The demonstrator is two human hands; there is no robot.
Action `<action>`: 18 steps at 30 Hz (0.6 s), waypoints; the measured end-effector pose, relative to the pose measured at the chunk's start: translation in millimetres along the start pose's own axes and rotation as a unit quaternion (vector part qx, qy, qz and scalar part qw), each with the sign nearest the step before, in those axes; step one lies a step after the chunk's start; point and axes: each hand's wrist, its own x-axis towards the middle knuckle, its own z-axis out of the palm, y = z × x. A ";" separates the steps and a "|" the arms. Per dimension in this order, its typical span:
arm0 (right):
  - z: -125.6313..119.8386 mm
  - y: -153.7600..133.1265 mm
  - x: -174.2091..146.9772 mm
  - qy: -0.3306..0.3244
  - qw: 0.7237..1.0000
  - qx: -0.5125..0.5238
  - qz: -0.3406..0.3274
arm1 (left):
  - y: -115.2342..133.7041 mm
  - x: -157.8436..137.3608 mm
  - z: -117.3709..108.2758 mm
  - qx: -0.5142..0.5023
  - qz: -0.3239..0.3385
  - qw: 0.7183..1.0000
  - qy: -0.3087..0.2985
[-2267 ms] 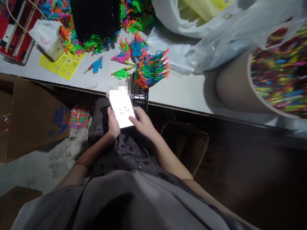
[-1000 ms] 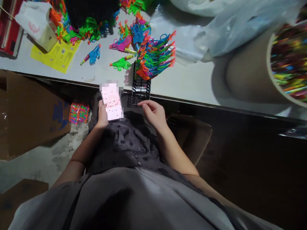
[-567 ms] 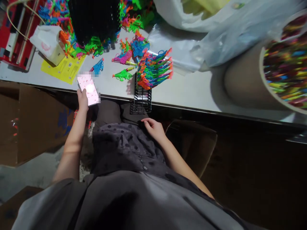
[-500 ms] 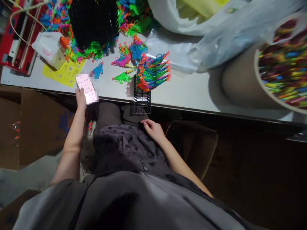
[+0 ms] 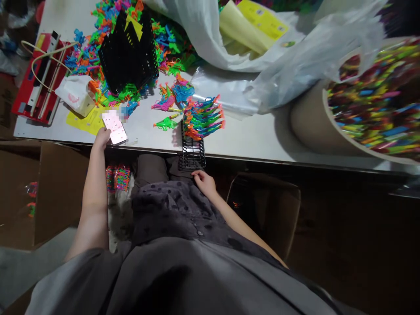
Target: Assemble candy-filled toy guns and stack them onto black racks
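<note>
My left hand (image 5: 103, 138) grips the lower left side of a smartphone (image 5: 114, 127) with a lit pink screen, at the table's front edge. Low over my lap, my right hand (image 5: 205, 183) rests with nothing seen in it, its fingers loosely apart. Just beyond it, a black wire rack (image 5: 193, 151) juts over the table edge. A row of colourful plastic toy guns (image 5: 205, 117) stands in the rack's far part. Beside them lie a loose green toy gun (image 5: 166, 123) and a pink one (image 5: 163, 104).
A black basket (image 5: 129, 65) stands among piled toys at the back. Left of it are a red sealing machine (image 5: 41, 83) with a cord and a white box (image 5: 76, 94). Plastic bags (image 5: 226, 85) and a large tub (image 5: 308, 118) of colourful pieces fill the right. An open carton (image 5: 62, 188) is below left.
My view has shifted, showing more of the table's back and the packed toys below. My left hand still holds the phone, and my right hand stays on my lap.
</note>
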 end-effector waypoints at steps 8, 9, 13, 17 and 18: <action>-0.5 1.0 5.1 -0.007 1.000 0.010 0.007 | 13.1 -11.5 1.1 0.062 0.001 0.998 -0.010; -0.6 0.9 6.0 -0.009 1.000 0.009 0.009 | 14.0 -11.9 1.0 0.054 -0.009 0.998 -0.013; 0.6 2.6 9.6 -0.001 1.000 0.011 0.009 | 13.8 -17.2 -1.1 0.038 0.010 0.998 -0.038; 3.0 7.6 12.5 0.001 1.000 0.011 -0.004 | 7.1 -24.1 -5.0 -0.003 0.043 0.996 -0.080; 3.3 8.8 13.3 -0.001 1.000 0.009 -0.005 | 4.2 -24.7 -6.1 -0.021 0.043 0.996 -0.077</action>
